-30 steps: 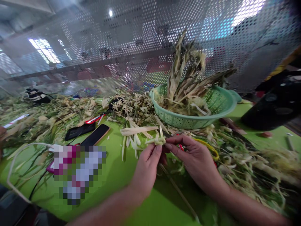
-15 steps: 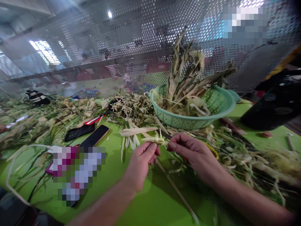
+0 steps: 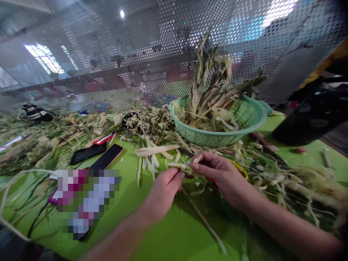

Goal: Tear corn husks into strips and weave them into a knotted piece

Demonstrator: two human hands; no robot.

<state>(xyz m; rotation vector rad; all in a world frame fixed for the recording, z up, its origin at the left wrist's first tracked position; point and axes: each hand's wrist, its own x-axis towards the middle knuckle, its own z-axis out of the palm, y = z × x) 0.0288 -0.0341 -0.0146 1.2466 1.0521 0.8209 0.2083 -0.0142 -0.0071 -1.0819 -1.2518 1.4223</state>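
Between my hands is a small pale piece of corn husk (image 3: 185,166), folded or knotted in strips. My left hand (image 3: 165,186) pinches its near left end between thumb and fingers. The thumb and fingertips of my right hand (image 3: 217,170) are closed on its right side. A long thin husk strip (image 3: 203,217) trails below toward the table's front. Just beyond my left hand lie flat cream husk strips (image 3: 156,150) on the green table (image 3: 136,224). The fingertips partly cover the held piece.
Behind my hands stands a green plastic basket (image 3: 217,137) with dried husks. Phones (image 3: 107,157), a red-handled cutter (image 3: 106,137) and a white cable (image 3: 8,192) lie left. A black container (image 3: 307,116) stands right. Husk scraps (image 3: 296,181) spread around; a perforated metal screen (image 3: 136,54) rises behind.
My right hand has moved left, its fingers now against the husk piece by my left hand. The whole view has shifted slightly.
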